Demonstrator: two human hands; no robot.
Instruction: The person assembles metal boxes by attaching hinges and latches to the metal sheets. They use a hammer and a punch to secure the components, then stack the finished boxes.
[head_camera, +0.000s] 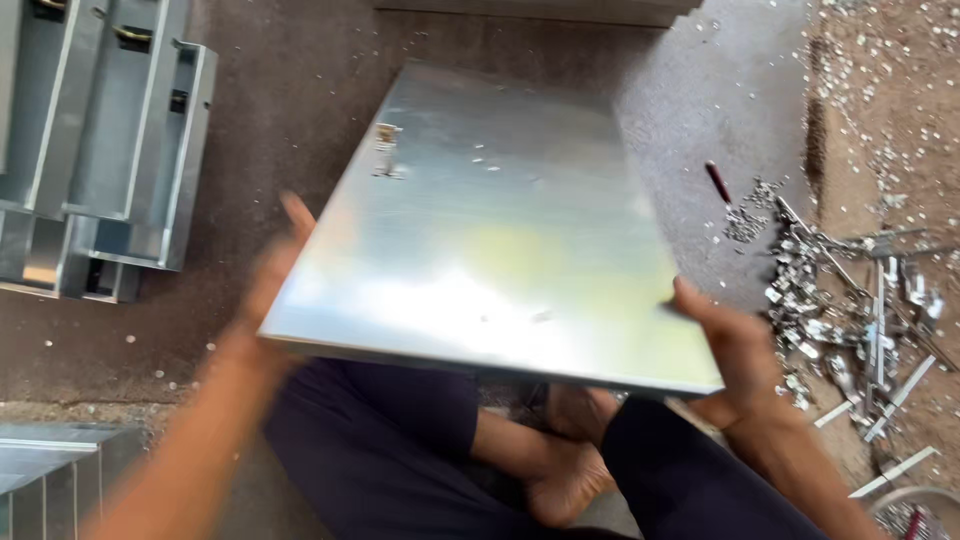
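A large shiny metal sheet (490, 220) is held flat above my crossed legs. My left hand (272, 272) grips its left edge, blurred by motion, with fingers reaching up along the side. At the sheet's near right corner my right hand (728, 345) holds on, thumb on top of the metal. A small torn sticker (386, 150) sits near the sheet's far left part. My bare feet (560, 460) and dark trousers (380, 440) show under the sheet.
Folded grey metal channel pieces (110, 130) are stacked at the upper left. A heap of metal scraps and strips (850, 310) lies on the floor at the right, with a red-handled tool (718, 182) beside it. Another metal piece (50, 465) lies at lower left.
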